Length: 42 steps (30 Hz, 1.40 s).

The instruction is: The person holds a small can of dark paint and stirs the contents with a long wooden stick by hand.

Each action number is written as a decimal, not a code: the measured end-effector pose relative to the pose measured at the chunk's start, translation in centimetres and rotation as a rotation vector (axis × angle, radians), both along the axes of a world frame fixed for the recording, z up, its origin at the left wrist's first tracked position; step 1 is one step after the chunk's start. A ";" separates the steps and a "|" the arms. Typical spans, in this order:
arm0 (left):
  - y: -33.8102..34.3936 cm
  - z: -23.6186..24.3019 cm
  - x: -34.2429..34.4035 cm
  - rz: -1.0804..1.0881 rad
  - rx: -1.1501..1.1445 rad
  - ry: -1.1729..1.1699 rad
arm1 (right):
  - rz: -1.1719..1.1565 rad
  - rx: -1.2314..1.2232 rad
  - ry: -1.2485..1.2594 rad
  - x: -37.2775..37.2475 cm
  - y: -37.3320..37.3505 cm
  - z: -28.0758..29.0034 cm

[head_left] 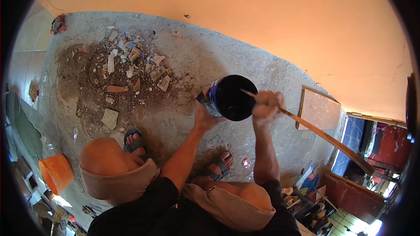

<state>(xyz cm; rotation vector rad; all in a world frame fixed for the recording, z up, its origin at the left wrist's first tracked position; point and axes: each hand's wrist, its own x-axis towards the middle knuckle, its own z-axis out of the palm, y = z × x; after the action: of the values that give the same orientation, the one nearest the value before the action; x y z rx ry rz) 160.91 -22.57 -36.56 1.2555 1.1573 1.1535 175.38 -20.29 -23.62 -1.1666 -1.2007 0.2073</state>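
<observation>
In front of me is a round blue-sided can point(214, 93) with a black inside, its mouth turned toward me. My left hand point(205, 116) is closed around the can's left side and lower edge, with a dark grey patch by the fingers that I cannot make out. A long wooden stick point(326, 136) is in the closed fist of my right hand point(267, 105). Its thin tip reaches over the can's mouth, while the longer end slants away to the lower right. Whether the tip touches anything inside is hidden in the dark.
Rubble and broken tile pieces point(131, 67) lie on the rough concrete floor to the left. An orange bucket point(56, 172) stands at the lower left. A flat board point(318, 108) rests near the orange wall point(280, 13). Shoes and clutter point(313, 214) fill the lower right.
</observation>
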 end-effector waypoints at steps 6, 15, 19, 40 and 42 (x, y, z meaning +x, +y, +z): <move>0.7 -1.1 0.9 -0.065 -0.016 -0.177 | 0.301 -0.086 0.537 -3.6 -3.2 -0.3; 1.4 -1.7 -0.2 -0.100 0.087 -0.078 | 0.100 -0.050 0.357 -0.1 -3.3 -0.4; 1.1 0.0 0.8 -0.185 -0.079 -0.161 | 0.171 -0.247 0.376 -2.5 -2.1 0.3; -0.4 -1.2 0.6 -0.089 0.029 -0.096 | 0.233 -0.066 0.407 -2.7 -1.5 1.1; -1.0 -2.1 0.4 -0.066 0.047 -0.062 | 0.152 -0.035 0.337 -0.9 -1.3 1.2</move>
<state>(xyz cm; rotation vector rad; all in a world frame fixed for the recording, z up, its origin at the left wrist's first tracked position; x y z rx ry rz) 161.28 -23.53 -38.65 1.2755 1.0417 1.1682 174.45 -21.59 -22.38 -1.0219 -0.9889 0.5212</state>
